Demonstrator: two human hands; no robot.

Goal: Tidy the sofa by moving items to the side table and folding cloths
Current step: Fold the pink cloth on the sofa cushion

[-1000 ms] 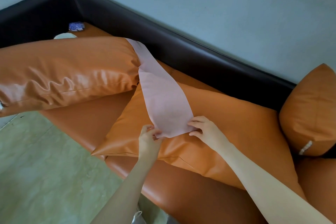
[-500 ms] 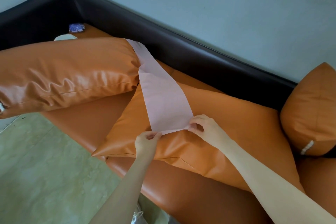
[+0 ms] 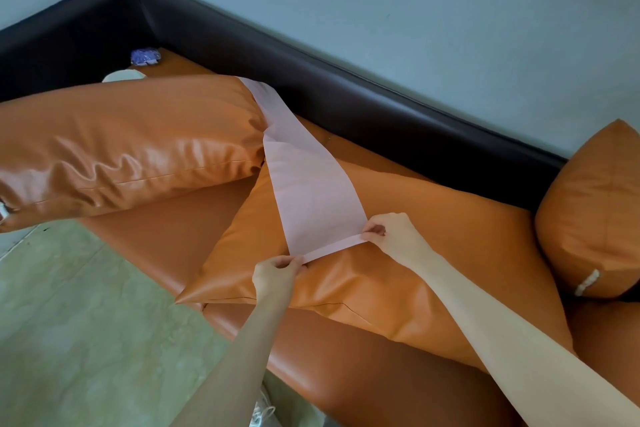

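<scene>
Cloth [image 3: 304, 184], pale pink and long, lies stretched over the orange sofa [image 3: 173, 229], and everything else sits around it. Its far end runs up over the edge of a big cushion [image 3: 121, 142] on the left, and its near end rests on a second cushion [image 3: 433, 253] lying flat below. That near edge is turned over into a narrow band, pulled taut between two hands. The left hand [image 3: 275, 274] pinches the band's left corner, fingers curled in tight around it. The right hand [image 3: 394, 236] pinches the right corner between thumb and bent fingers, knuckles raised. Beyond the cloth's far end, in the sofa's corner, sits a small blue-purple bundle [image 3: 145, 56], and just beside it a pale round thing [image 3: 123, 76] pokes out from behind the big cushion; I cannot tell what either is. A third cushion [image 3: 595, 211] stands well to the cloth's right against the dark back [image 3: 346, 94].
</scene>
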